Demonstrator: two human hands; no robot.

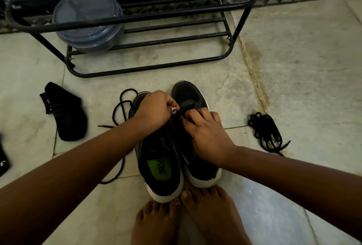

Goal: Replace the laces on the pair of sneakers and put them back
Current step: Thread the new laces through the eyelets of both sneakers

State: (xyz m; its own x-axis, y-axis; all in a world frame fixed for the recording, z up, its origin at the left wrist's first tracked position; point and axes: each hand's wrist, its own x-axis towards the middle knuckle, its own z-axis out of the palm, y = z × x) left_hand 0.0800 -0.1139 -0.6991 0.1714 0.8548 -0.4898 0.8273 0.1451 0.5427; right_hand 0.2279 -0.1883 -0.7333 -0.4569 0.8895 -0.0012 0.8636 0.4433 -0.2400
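Two black sneakers with white soles stand side by side on the floor, toes pointing away from me. The left sneaker [160,168] has a green insole label; the right sneaker [191,95] sits beside it. My left hand [154,110] and my right hand [205,133] meet over the right sneaker's eyelets, each pinching a black lace there. A loose black lace [121,107] trails on the floor left of the shoes. A coiled black lace [266,133] lies to the right.
A black metal shoe rack [137,19] stands ahead, holding a grey lidded container [88,23]. A black sock [64,111] lies at left, another dark item [3,162] at the left edge. My bare feet [186,219] touch the sneakers' heels.
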